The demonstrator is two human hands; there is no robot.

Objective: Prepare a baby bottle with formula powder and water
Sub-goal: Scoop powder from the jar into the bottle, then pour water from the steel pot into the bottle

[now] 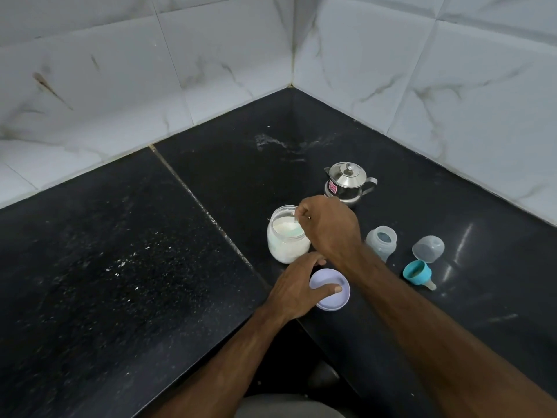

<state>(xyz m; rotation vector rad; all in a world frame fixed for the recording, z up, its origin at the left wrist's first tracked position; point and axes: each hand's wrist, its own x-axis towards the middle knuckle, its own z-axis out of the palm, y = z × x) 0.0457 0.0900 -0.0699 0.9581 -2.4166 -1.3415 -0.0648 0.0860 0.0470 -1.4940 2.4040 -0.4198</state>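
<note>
body: two bare forearms, no sleeves | left hand (297, 286): no rings, no watch | right hand (330, 226): no rings, no wristband | clothing: grey fabric at bottom edge (286, 407)

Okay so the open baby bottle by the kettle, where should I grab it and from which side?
Grip the baby bottle around its body, below the open neck, probably from the right: it stands upright, the mouth must stay clear for powder, and the right hand crowds its left side.
</note>
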